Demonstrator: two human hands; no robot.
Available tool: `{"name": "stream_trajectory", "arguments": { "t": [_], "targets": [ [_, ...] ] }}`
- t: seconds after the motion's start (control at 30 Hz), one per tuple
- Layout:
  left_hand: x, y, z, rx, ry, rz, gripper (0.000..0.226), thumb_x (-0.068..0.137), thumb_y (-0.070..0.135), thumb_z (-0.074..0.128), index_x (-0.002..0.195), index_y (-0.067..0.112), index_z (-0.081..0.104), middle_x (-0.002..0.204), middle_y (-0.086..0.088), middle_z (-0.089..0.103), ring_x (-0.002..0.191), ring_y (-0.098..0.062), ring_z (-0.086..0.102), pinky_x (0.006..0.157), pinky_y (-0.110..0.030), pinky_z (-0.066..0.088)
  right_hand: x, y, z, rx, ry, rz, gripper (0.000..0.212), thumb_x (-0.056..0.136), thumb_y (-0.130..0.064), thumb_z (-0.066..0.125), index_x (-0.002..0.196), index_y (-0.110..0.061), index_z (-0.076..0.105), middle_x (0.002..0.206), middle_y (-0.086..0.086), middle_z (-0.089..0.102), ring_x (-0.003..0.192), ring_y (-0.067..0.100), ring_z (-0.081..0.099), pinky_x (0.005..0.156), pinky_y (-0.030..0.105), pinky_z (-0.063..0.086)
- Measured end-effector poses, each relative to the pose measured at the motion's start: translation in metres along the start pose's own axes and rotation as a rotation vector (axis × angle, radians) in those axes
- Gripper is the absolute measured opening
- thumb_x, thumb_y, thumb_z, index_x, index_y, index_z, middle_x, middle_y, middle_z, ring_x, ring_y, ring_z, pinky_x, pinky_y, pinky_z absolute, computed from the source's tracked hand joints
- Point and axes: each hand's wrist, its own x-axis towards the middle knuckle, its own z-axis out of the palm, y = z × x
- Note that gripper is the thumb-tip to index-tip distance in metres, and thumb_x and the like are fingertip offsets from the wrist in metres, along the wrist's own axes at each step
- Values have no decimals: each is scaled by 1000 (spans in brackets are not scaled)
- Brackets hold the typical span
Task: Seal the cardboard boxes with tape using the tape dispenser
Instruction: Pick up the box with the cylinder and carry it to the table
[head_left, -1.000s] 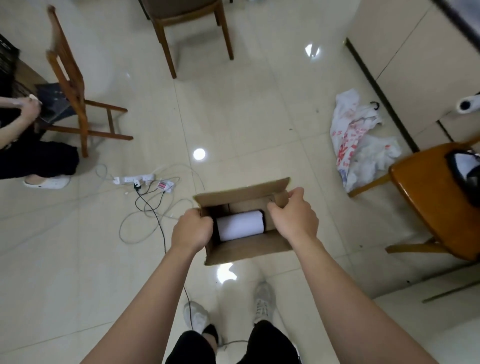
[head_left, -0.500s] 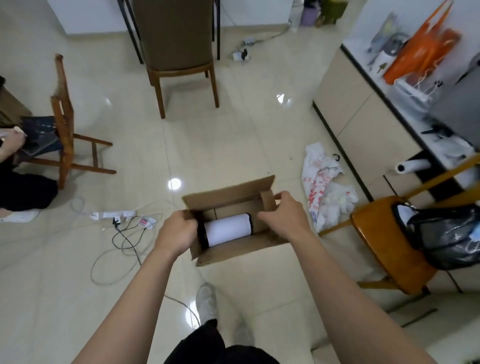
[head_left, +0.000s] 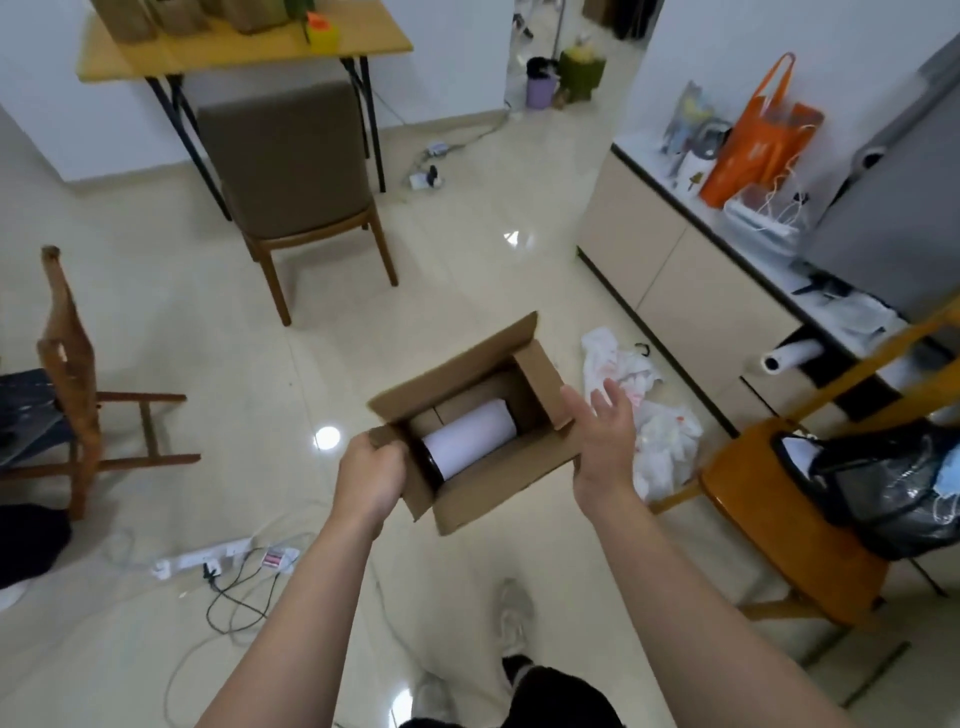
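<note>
An open brown cardboard box (head_left: 498, 486) hangs in the air in front of me, its flaps standing up. A white cylinder with a dark end (head_left: 470, 436) lies inside it. My left hand (head_left: 371, 475) grips the box's left end, fingers curled over the short flap. My right hand (head_left: 602, 441) is beside the box's right end with straight, spread fingers, palm against or just off the side wall. No tape dispenser shows in this view.
A padded chair (head_left: 291, 171) and a yellow table (head_left: 239, 47) stand ahead. A wooden chair (head_left: 72, 374) is at left, an orange chair with a black bag (head_left: 883, 499) at right. A power strip and cables (head_left: 208, 564) and white plastic bags (head_left: 649, 410) lie on the floor.
My right hand let go of the right flap and opened beside the box. The box turned clockwise. The view tilted up, so the table and counter came into sight.
</note>
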Motion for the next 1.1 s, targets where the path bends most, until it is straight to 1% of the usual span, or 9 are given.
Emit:
{"name": "stream_trajectory", "arguments": {
  "t": [0.07,0.13,0.27,0.4,0.5,0.63,0.8,1.0,1.1],
  "targets": [
    [12,15,10,-24,17,-3,24,70,17,49,83,4,65,75,-7,66,73,-28,59,70,-39,50,22,-2,10,187,25,101,105,63,-37,90,153,-24,38,154,4,45,134,19,53,112,39,44],
    [24,28,25,-80,20,-25,18,80,9,52,87,5,68,80,-9,71,76,-29,65,74,-42,56,45,-6,21,302,23,167,98,65,-33,92,149,-22,44,147,7,52,130,23,58,107,40,51],
    [47,61,61,-110,48,-17,13,79,10,56,83,7,68,71,-3,71,73,-28,65,73,-40,56,90,-14,46,-75,-129,183,51,81,-18,80,129,-23,62,120,5,71,108,24,69,92,45,61],
    [78,91,81,-106,34,-32,17,94,0,54,96,3,71,92,-12,78,85,-30,74,74,-40,63,128,-30,66,-285,-209,150,56,82,-13,63,132,-37,55,111,-5,72,100,19,70,90,51,61],
    [98,110,79,-84,-9,-62,12,93,1,56,95,0,68,85,-12,73,77,-27,71,62,-33,62,153,-37,79,-347,-264,135,57,82,-11,56,131,-39,54,112,-7,72,102,19,70,90,51,61],
    [132,127,65,51,-62,-133,20,97,27,65,96,8,71,90,-9,73,76,-25,72,71,-38,60,187,-50,101,-420,-286,108,60,81,-7,53,133,-37,54,112,-6,72,103,20,69,91,51,60],
    [186,164,53,274,3,36,45,75,59,62,101,22,66,95,0,74,80,-23,75,79,-45,63,234,-65,139,-512,-303,94,52,84,-4,51,129,-30,54,109,1,71,99,24,69,86,50,61],
    [267,218,50,292,-38,150,36,84,44,58,100,14,72,79,-4,76,73,-24,75,79,-50,63,289,-95,199,-560,-234,66,46,81,-5,56,123,-22,53,108,8,67,100,29,67,81,46,61],
    [303,242,51,271,-95,156,31,95,35,56,101,9,71,77,-7,76,75,-27,75,81,-52,62,312,-114,224,-571,-152,34,32,86,-5,57,113,-21,51,102,10,65,87,26,64,65,37,51]
  ]
}}
